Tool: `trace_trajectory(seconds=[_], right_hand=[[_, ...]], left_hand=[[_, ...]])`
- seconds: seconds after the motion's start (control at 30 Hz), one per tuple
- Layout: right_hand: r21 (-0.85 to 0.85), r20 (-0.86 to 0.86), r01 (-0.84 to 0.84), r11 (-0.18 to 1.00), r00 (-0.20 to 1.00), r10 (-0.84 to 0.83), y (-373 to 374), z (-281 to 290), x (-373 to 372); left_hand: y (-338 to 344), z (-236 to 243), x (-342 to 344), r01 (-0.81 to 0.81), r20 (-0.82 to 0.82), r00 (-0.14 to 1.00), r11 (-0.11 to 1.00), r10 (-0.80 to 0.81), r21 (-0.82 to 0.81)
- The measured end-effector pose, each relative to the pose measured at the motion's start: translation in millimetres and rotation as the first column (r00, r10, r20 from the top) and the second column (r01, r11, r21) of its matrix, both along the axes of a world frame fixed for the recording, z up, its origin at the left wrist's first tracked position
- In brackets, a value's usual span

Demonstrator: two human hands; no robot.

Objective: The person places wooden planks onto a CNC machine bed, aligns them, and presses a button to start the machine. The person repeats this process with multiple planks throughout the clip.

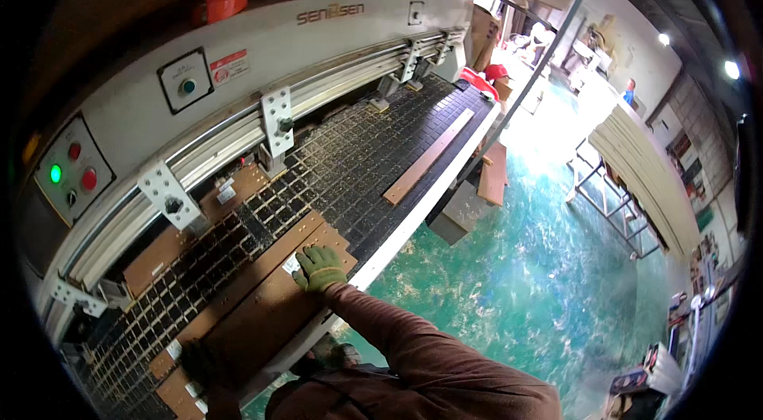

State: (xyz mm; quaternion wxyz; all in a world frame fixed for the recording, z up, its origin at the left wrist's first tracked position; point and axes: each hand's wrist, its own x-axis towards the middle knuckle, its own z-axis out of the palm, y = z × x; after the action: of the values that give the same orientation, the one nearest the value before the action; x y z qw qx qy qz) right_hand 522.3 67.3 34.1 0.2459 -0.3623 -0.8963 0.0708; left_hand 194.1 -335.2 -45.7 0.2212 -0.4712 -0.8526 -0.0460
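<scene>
My right hand, in a green work glove, lies with its fingers spread on a wide brown board near the front edge of the machine bed. A white label shows beside its fingertips. My left hand, in a dark glove, is at the board's near left end; deep shadow hides its fingers. A second, narrower brown board lies alongside, farther in. Other brown boards rest under the clamp rail. A long narrow brown strip lies by itself farther right on the bed.
The machine's black gridded bed carries sawdust. Above it run a rail with metal brackets and a control panel with a green light lit. Brown offcuts sit beyond the front edge. Stacked long panels stand across the green floor.
</scene>
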Motion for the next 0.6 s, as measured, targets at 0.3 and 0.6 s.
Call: trace_trajectory(seconds=[0.3,0.6], right_hand=[[0.024,-0.049,0.044,0.999,0.998,-0.043,-6,-9,1],[0.012,0.010,0.081,0.997,0.997,-0.081,-2,-20,21]], left_hand=[[-4,-17,-10,-0.021,0.320,0.947,0.996,-0.008,0.089],[42,72,58,-0.007,0.153,0.988,1.000,0.007,0.001]])
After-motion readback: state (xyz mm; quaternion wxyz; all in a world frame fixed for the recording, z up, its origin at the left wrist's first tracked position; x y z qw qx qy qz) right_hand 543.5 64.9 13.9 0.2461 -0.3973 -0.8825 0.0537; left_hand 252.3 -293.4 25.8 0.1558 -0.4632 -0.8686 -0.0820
